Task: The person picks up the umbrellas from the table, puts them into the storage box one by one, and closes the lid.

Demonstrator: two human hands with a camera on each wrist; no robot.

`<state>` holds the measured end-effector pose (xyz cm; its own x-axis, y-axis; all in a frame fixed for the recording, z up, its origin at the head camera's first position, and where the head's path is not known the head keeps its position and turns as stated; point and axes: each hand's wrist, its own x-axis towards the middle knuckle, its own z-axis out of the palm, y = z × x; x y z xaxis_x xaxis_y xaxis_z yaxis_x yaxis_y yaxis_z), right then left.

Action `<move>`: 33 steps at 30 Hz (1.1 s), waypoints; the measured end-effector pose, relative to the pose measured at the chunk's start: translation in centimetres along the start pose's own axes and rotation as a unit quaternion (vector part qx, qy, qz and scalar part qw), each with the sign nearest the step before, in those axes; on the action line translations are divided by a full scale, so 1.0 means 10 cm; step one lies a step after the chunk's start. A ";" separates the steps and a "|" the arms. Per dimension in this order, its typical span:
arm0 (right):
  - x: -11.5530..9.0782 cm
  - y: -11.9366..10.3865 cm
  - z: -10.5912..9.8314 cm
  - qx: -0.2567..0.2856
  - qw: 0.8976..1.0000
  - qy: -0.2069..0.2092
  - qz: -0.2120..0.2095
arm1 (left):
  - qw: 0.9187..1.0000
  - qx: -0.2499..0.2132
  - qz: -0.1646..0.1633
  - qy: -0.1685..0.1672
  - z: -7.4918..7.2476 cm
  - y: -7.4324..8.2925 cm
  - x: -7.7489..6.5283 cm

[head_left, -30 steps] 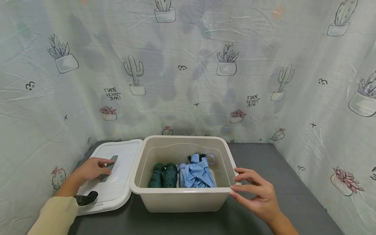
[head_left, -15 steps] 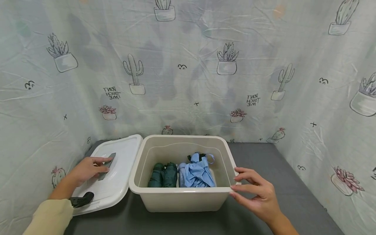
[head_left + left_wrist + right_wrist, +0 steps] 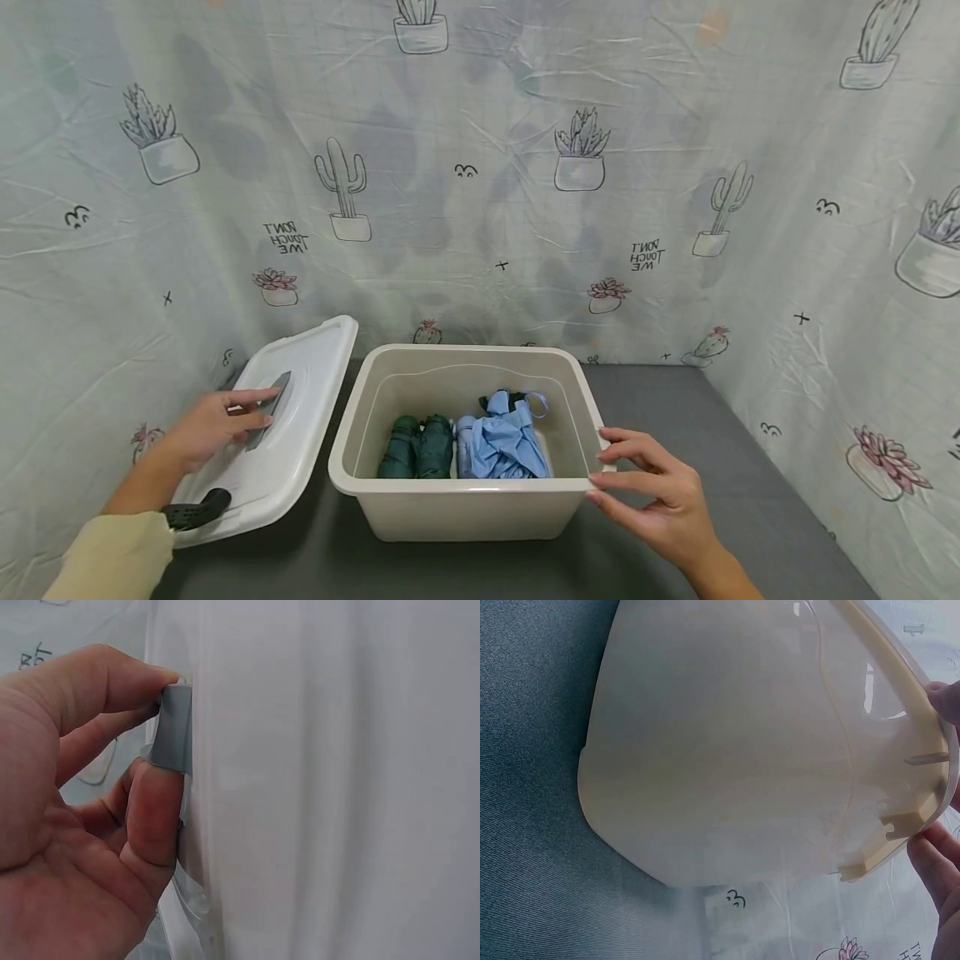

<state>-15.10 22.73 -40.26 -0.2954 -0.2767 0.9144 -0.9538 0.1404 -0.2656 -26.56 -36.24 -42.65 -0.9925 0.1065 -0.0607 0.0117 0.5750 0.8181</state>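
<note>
My left hand (image 3: 213,427) pinches the grey handle (image 3: 174,727) of a white plastic lid (image 3: 315,400) between thumb and fingers. The lid tilts, its right side raised off the table, and stands apart from the beige storage box (image 3: 465,508). At the box's front right corner, my right hand (image 3: 660,492) holds the rim (image 3: 939,776) with its fingertips and thumb. Inside lie two dark green fabric rolls (image 3: 417,448). Next to them are a light blue roll (image 3: 464,448) and a crumpled light blue fabric bundle (image 3: 508,448) with a loop strap.
The box stands on a dark grey tabletop (image 3: 675,408). A pale curtain (image 3: 480,225) printed with cacti closes off the back and both sides. A black band (image 3: 197,510) is on the left wrist.
The left hand has lifted the lid's right side and drawn the lid a little left, away from the box rim. The right hand and the box's contents have stayed put.
</note>
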 end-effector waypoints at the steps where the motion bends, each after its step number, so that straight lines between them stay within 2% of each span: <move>1: 0.00 0.00 0.00 0.000 1.000 0.000 0.001 | 1.000 -0.004 0.007 0.002 0.00 0.02 0.00; 6: -0.02 0.01 0.00 -0.003 1.000 -0.002 0.005 | 0.999 -0.015 0.044 0.009 -0.03 0.10 0.00; 13: -0.02 0.01 0.00 -0.010 1.000 -0.001 0.004 | 0.997 -0.001 0.072 0.011 -0.08 0.29 -0.01; 20: 0.00 0.01 0.00 0.000 1.000 0.000 -0.002 | 0.990 0.004 0.138 0.009 -0.17 0.48 -0.06; 25: 0.00 0.01 0.01 0.000 1.000 0.000 -0.002 | 0.988 0.033 0.154 0.006 -0.21 0.61 -0.08; 33: 0.02 0.00 0.00 0.010 1.000 0.000 -0.002 | 0.979 0.041 0.197 -0.014 -0.25 0.87 -0.05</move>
<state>-15.12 22.67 -40.09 -0.2911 -0.2779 0.9154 -0.9560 0.1196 -0.2677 -26.31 -33.30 -34.06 -0.9049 0.3558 0.2336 0.4044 0.5477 0.7325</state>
